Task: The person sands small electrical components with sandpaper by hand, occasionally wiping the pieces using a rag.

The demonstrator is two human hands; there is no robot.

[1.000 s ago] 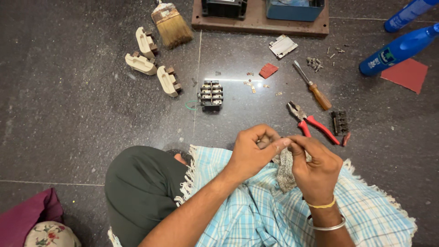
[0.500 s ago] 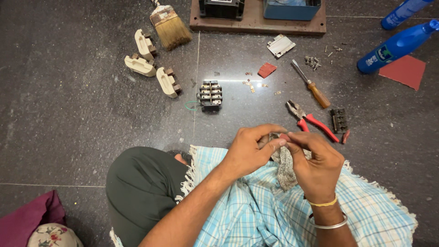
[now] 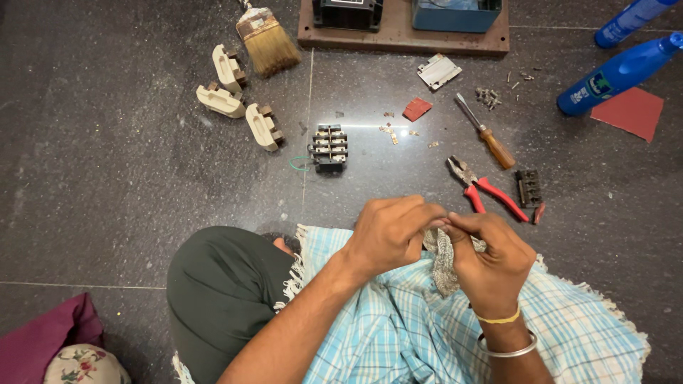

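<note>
My left hand (image 3: 388,235) and my right hand (image 3: 491,256) are pressed together over my lap, both closed on a grey rag (image 3: 445,263) that hangs down between them. Whatever small part sits inside the rag is hidden by my fingers. I sit on a dark stone floor with a blue checked cloth (image 3: 420,334) across my legs. Just beyond my right hand lie red-handled pliers (image 3: 484,188).
On the floor ahead: a black terminal block (image 3: 329,147), three cream porcelain fuse carriers (image 3: 238,96), a paint brush (image 3: 267,43), a wooden-handled screwdriver (image 3: 487,135), a small black part (image 3: 528,187), two blue bottles (image 3: 619,67), red sandpaper (image 3: 633,112), a wooden board (image 3: 405,39).
My hands have stayed locked on the rag, with only small finger shifts. The view has drifted slightly.
</note>
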